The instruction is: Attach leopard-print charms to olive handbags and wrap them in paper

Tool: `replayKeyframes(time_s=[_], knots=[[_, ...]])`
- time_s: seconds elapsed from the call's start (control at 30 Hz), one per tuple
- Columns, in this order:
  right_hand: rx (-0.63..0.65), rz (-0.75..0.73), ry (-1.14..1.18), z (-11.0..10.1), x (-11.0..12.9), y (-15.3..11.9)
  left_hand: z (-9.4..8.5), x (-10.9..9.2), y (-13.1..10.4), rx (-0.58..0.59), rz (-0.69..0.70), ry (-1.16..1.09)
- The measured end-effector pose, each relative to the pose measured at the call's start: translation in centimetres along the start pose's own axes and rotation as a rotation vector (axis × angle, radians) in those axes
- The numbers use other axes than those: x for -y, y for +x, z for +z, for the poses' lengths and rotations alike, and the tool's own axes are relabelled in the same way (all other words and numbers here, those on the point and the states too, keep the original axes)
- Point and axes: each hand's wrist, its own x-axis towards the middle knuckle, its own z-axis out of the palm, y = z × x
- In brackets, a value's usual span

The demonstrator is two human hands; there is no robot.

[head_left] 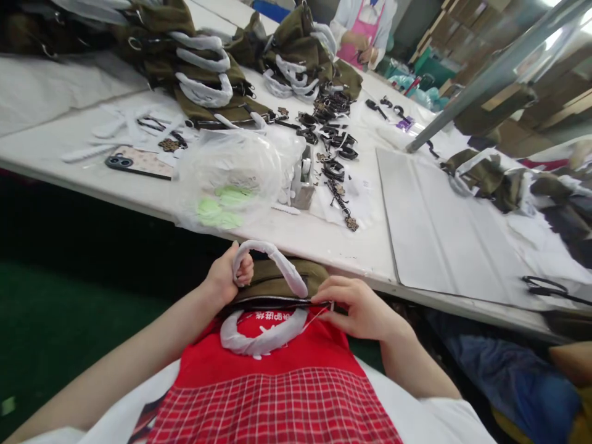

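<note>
An olive bag [264,282] with a dark zipper along its top edge rests against the red apron, below the table's front edge. One white-wrapped handle [272,253] arches up over the bag, and the other [263,342] lies against the apron. The fingers of my left hand [231,271] are wrapped round the left end of the upper handle. My right hand [354,305] pinches the right end of the zipper, where a small metal piece and a thin reddish thread show at the fingertips.
On the white table [342,250] lie a clear plastic bag [231,166], a phone [139,161], black straps with charms [340,197], and piled olive bags [203,74]. A metal pole [481,83] rises at the right, near scissors [546,287]. Another person [363,31] stands across the table.
</note>
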Motion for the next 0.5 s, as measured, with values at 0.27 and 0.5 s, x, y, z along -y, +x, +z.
replayKeyframes(time_s=[0.27, 0.5], knots=[[0.181, -0.077, -0.283, 4.5, -0.5, 1.2, 1.5, -1.5, -0.4, 0.003, 0.076, 0.024], [-0.379, -0.076, -0.015, -1.7, 1.9, 0.5, 3.9, -6.3, -2.0, 0.067, 0.175, 0.408]])
